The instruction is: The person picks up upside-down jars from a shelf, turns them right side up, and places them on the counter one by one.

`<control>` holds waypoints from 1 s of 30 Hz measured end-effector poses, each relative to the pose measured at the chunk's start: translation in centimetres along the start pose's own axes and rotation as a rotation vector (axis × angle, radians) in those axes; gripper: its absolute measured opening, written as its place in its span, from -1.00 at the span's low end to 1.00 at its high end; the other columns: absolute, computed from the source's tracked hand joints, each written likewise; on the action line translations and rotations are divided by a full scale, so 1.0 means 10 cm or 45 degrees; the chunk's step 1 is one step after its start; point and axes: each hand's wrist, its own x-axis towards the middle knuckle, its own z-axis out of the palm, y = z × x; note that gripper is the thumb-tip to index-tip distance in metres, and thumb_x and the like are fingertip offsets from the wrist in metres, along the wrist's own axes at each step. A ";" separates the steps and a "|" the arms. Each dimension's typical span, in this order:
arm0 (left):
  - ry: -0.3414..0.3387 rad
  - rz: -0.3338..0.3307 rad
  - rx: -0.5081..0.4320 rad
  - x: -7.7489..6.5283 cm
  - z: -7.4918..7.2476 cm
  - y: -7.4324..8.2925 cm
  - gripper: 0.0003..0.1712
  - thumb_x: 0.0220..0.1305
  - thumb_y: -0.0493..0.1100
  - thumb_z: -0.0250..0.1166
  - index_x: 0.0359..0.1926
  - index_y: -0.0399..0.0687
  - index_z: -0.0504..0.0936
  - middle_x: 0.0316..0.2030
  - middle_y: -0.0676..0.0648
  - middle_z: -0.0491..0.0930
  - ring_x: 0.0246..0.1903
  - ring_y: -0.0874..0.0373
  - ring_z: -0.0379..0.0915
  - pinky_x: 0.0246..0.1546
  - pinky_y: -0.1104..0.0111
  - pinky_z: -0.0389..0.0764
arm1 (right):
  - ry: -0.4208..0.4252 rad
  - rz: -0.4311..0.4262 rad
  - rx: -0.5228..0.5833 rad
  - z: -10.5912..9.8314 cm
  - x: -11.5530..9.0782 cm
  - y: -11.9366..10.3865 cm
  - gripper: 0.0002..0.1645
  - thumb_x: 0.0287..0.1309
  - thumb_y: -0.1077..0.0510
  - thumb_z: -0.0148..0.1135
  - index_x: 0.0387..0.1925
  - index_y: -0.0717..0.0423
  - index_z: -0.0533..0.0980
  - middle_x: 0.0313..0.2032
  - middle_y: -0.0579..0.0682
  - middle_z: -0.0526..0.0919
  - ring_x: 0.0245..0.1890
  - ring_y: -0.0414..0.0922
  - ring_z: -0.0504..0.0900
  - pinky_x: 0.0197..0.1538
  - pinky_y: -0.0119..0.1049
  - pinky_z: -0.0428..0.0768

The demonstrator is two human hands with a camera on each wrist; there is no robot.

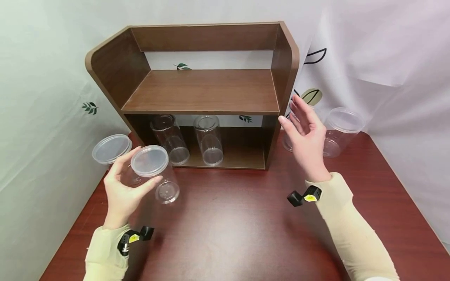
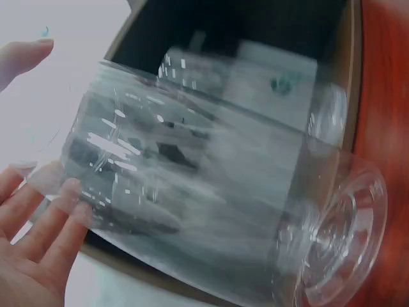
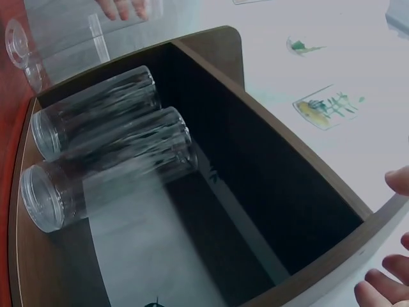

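My left hand [image 1: 121, 191] grips a clear jar [image 2: 211, 173] with a frosted lid [image 1: 150, 160] near its top, thumb in front and fingers on the far side. This jar is at the left, in front of the shelf unit. Beside the unit's right edge, my right hand [image 1: 307, 136] is raised with nothing in it, its fingers loosely bent and apart from the thumb. Two clear jars [image 1: 168, 142] [image 3: 121, 153] stand side by side in the lower compartment, toward its left.
The brown two-level shelf unit [image 1: 200, 91] stands at the back of the reddish table [image 1: 232, 226]. Another lidded jar [image 1: 112, 149] is at the far left, partly behind my left hand. Behind my right hand stand a lidded jar [image 1: 342, 127] and a partly hidden clear one [image 1: 287, 144].
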 end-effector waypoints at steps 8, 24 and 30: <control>0.105 -0.065 0.331 0.02 -0.36 -0.17 0.00 -0.36 -0.68 0.59 0.28 -0.27 0.59 0.12 -0.29 0.59 0.00 0.08 0.54 0.03 0.50 0.57 | 0.024 -0.047 -0.082 0.06 0.00 0.01 -0.40 0.17 0.39 0.41 0.27 0.15 0.57 0.20 0.12 0.62 0.19 0.01 0.60 0.25 -0.15 0.52; 0.264 -0.242 0.461 -0.04 -0.48 -0.42 -0.02 -0.27 -0.50 0.68 0.30 -0.03 0.61 0.09 -0.13 0.67 -0.03 0.15 0.66 -0.06 0.50 0.63 | 0.167 -0.047 -0.245 0.09 0.07 0.03 -0.54 0.11 0.34 0.49 0.09 0.15 0.69 -0.01 0.14 0.72 -0.02 -0.10 0.73 0.07 -0.32 0.64; 0.334 -0.290 0.415 -0.01 -0.48 -0.44 -0.06 -0.24 -0.49 0.67 0.28 -0.05 0.61 0.12 -0.21 0.61 -0.02 0.07 0.66 -0.03 0.46 0.63 | 0.170 -0.098 -0.266 0.12 0.08 0.05 -0.55 0.10 0.36 0.50 0.07 0.15 0.70 -0.02 0.14 0.73 -0.03 -0.10 0.73 0.06 -0.30 0.65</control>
